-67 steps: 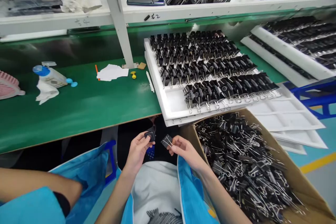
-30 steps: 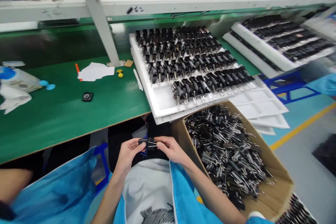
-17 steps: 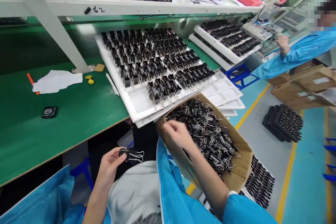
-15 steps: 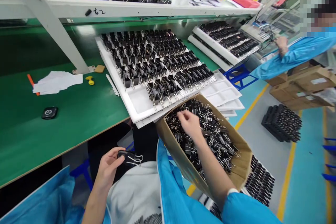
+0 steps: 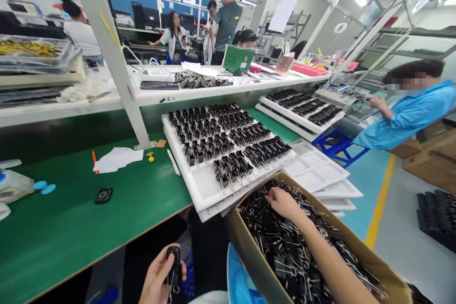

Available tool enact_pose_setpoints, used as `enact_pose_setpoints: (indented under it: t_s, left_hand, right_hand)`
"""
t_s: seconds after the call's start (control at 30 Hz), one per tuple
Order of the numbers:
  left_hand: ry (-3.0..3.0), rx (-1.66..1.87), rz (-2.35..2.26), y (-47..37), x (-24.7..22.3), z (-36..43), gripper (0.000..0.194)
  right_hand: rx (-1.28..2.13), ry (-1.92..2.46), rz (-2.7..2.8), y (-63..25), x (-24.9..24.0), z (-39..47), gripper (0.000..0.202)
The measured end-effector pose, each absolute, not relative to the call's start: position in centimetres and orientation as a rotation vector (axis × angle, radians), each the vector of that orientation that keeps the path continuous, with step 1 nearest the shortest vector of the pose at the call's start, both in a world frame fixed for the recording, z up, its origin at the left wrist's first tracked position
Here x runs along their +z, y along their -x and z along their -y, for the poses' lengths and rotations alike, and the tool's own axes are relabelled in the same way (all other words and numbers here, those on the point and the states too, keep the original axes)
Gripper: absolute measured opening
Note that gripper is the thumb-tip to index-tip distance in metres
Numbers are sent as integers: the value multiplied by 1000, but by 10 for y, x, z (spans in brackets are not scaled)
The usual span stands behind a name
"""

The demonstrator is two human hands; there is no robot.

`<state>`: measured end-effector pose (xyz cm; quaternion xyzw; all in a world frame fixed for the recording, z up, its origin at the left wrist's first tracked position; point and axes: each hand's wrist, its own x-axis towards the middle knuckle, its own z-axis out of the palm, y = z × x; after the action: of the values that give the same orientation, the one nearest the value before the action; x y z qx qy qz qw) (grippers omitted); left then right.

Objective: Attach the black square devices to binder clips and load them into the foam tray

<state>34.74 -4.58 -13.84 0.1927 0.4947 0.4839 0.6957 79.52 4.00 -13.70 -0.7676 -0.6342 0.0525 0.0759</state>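
My left hand, low in the view, is closed around a black piece with a binder clip; the clip's silver wire handles point down. My right hand reaches into a cardboard box full of loose black binder clips. Its fingers are pinched together at the far left part of the heap, and what they hold, if anything, is hidden. Beyond the box, a white tray carries rows of black pieces with binder clips; its near left compartment shows bare white.
White trays are stacked right of the box, and another filled tray stack lies behind. On the green bench are papers, a black device and a yellow item. A co-worker in blue works at right.
The view has tilted up, bringing the room and several people into sight. My left hand has turned the black piece from sideways to upright. My right hand stays in the box.
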Motion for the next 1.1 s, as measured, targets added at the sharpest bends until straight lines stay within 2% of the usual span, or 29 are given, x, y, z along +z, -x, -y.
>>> enact_pose_setpoints:
  t_s: [0.1,0.17,0.33,0.4,0.47,0.57,0.63,0.73,0.87,1.1]
  left_hand:
    - [-486,1034,-1151,-349,-142,45,56]
    - [-523,1044,-1187,-350,-146,45,59]
    - [-570,1069,-1218,-348,-161,42,62]
    - [-600,1030,-1222,-345,-162,40,64]
    - [-639,1008,-1239,-341,-159,39,64]
    - [-698,1008,-1265,-336,-145,42,59]
    - [-733,1023,-1267,-331,-134,44,56]
    - [-773,1013,-1272,-324,-123,46,50]
    - [-784,1002,-1281,-318,-113,48,47]
    - [-818,978,-1204,-317,-105,50,39]
  right_hand:
    - [144,2140,1793,-794,-116,-29,21]
    - [272,2060,1684,-786,-99,-18,28]
    - [1148,1726,1566,-728,-65,13,47]
    - [1511,1461,1543,-694,-64,21,45]
    - [1701,1321,1568,-661,-71,26,40]
    - [1791,1253,1626,-618,-92,28,40]
    - [1901,1115,1457,-595,-108,29,43]
    - [1990,932,1079,-568,-128,28,58]
    - [1969,957,875,-547,-143,26,55]
    - [1853,954,1056,-547,-144,29,53]
